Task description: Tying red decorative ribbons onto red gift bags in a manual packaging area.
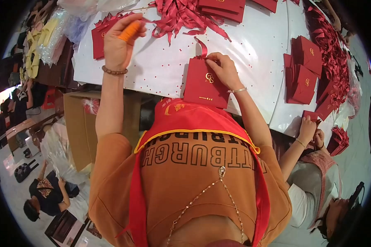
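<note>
A red paper gift bag (202, 84) with gold print lies at the table's near edge, its bottom against my red apron. My right hand (223, 68) pinches its top edge, thumb on the front. From the bag's top a red ribbon (202, 48) sticks up. My left hand (125, 37) is raised over the table to the left, apart from the bag. An orange cover (130, 31) wraps one of its fingers. Its fingertips are drawn together and slightly blurred; a thin reddish strip shows beside them, but I cannot make out what they hold.
Loose red ribbons (175, 18) lie heaped at the far side beside stacked red bags (222, 10). More bags (303, 70) and a long ribbon pile (334, 57) are on the right, where a co-worker's hands (309, 131) work. A cardboard box (78, 131) stands below the left table edge.
</note>
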{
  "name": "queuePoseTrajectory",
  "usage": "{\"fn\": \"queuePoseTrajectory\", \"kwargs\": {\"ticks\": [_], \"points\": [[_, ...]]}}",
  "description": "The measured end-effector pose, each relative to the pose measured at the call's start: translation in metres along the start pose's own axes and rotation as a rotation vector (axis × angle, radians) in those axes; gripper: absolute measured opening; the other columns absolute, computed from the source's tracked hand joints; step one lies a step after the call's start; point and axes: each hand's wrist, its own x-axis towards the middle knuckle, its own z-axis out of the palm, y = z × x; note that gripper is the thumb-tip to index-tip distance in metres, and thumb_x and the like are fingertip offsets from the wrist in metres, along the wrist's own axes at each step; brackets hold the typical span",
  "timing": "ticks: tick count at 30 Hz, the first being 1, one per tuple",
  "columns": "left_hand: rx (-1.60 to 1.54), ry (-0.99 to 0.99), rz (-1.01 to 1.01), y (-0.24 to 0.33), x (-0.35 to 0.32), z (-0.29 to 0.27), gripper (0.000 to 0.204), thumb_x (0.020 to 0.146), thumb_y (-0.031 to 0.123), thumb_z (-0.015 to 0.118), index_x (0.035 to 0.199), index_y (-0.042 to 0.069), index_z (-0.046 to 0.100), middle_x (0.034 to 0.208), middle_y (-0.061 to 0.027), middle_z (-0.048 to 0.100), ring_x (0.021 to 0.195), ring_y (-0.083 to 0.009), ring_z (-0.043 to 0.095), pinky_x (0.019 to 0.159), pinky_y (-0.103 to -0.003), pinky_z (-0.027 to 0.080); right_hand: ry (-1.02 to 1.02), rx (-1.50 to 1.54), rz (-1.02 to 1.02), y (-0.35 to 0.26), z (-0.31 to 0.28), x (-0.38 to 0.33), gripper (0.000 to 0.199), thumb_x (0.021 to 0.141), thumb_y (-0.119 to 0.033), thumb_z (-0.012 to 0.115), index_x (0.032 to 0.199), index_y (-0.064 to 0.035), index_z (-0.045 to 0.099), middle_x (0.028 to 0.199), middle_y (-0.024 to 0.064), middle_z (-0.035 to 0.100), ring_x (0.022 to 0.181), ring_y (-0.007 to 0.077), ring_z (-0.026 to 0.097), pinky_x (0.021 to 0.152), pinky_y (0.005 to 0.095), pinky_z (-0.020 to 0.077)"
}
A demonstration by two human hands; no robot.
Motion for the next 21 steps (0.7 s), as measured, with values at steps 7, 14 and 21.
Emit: {"fn": "queuePoseTrajectory", "kwargs": {"ticks": [7, 14, 21], "points": [[1.701, 0.285, 0.557, -0.018, -0.013, 0.025, 0.016, 0.073, 0.019, 0.066, 0.087, 0.01, 0.064, 0.094, -0.0092, 0.057, 0.088, -0.0272, 0.053, 0.075, -0.04, 0.039, -0.067, -0.451, -0.157, -0.013, -0.002, -0.004, 0.022, 0.069, -0.023, 0.068, 0.088, -0.01, 0.064, 0.082, 0.0093, 0.06, 0.081, 0.0284, 0.054, 0.074, 0.0375, 0.0431], [0.735, -0.142, -0.188, -0.095, -0.052, 0.072, 0.01, 0.081, 0.003, 0.051, 0.089, 0.003, 0.057, 0.075, -0.0048, 0.06, 0.065, -0.0137, 0.058, 0.057, -0.023, 0.044, -0.216, -0.209, 0.015, -0.018, -0.01, -0.001, 0.031, 0.068, -0.022, 0.069, 0.092, -0.0047, 0.062, 0.082, 0.0128, 0.06, 0.077, 0.0276, 0.057, 0.07, 0.0354, 0.0449], [0.937, -0.219, 0.063, -0.121, -0.065, 0.068, 0.018, 0.08, 0.001, 0.052, 0.096, 0.002, 0.06, 0.082, -0.0104, 0.062, 0.069, -0.0167, 0.06, 0.061, -0.025, 0.047, -0.305, -0.114, 0.193, -0.026, -0.011, 0.0, 0.033, 0.071, -0.014, 0.069, 0.1, 0.0003, 0.059, 0.076, 0.0068, 0.061, 0.068, 0.0131, 0.056, 0.064, 0.0264, 0.0447]]}}
